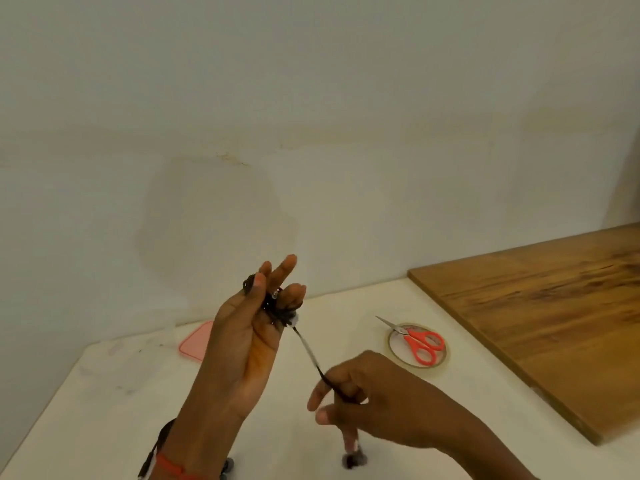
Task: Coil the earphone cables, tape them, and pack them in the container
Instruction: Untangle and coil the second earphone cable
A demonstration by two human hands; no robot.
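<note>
White counter (104,393), wooden board (540,313) at right; left hand (239,341) raised, fingers mostly straight, earphone cable (308,351) wound round them, thumb pinning it; right hand (367,393) pinches the taut strand lower down; scissors (420,344) lie on tape roll (391,348).

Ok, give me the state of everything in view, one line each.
left hand: raised, holds the earphone cable coiled on its fingers
right hand: pinches the cable
earphone cable: partly coiled, the rest taut between both hands
scissors: shut, lying on the tape roll
tape roll: flat on the table
pink lid: off, flat on the table
</note>
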